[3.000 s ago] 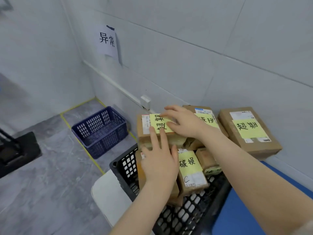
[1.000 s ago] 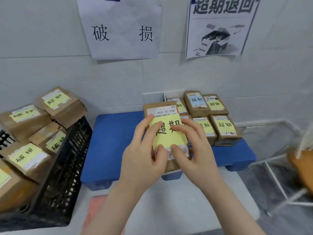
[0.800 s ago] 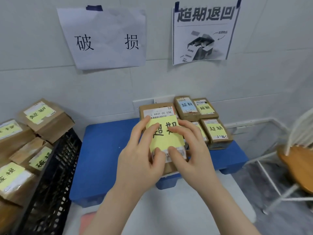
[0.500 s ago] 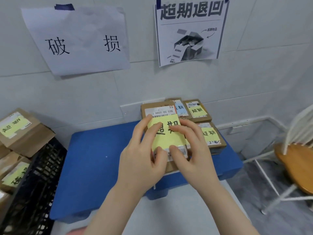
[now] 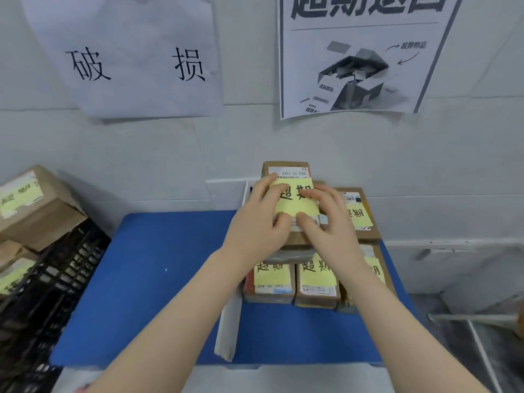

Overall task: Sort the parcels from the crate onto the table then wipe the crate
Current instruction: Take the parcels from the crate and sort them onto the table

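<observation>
Fingers of both hands gripping parcel — yellow label 超期, wall sign 破损

Two bare forearms are rising from the lower edge of the frame toward its centre, showing no sleeves, watches or bands. The left hand and right hand are wearing no gloves or rings, and their fingers are showing short, unpainted nails.

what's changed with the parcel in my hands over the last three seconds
Both hands, left hand and right hand, lifted the parcel off the pile at the black crate and carried it rightward to the blue table, now over the stacked parcels under the poster. The two-handed grip and the crate's remaining parcels are unchanged.
</observation>
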Demonstrator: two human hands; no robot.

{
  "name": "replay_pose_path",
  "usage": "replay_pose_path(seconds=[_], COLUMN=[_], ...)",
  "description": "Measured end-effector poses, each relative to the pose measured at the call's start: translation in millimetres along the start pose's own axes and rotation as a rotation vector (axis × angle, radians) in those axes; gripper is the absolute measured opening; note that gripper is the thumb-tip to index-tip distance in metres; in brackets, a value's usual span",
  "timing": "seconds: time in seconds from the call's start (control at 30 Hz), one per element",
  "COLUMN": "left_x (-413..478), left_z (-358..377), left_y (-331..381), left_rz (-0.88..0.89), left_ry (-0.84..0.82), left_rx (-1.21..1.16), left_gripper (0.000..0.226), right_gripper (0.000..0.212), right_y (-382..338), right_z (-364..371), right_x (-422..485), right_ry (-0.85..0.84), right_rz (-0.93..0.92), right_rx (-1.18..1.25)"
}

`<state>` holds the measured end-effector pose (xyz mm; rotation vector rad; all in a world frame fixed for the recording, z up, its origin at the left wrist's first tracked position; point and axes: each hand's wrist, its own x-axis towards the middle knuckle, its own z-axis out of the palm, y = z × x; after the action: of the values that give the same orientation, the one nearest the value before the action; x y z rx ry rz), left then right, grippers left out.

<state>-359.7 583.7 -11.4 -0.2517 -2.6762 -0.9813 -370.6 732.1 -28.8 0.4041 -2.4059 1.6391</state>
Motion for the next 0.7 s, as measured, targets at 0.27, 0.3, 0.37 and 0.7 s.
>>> replay_pose_path(seconds=[0.27,0.3,0.37,0.7], left_x=[64,67,71,79], left_z=[24,29,36,47], left_y=[-66,-73,-83,-102], left_rz=[-0.161,-0.174,-0.188,-0.182], left_ry=[-0.085,-0.088,-0.102,-0.071], left_rx=[-0.066,-0.072,-0.057,-0.067], left_gripper=[0.052,0.052,0.051,0.047], right_gripper=[0.035,0.035,0.035,0.036], right_y=[52,60,72,83], right_z=[49,54,61,71], right_x=[82,85,89,97], right_ry=[-0.067,-0.072,-0.090,-0.089], right_rz=[0.061,0.075,0.101,0.138], right_rx=[-0.022,-0.026,-0.030,-0.050])
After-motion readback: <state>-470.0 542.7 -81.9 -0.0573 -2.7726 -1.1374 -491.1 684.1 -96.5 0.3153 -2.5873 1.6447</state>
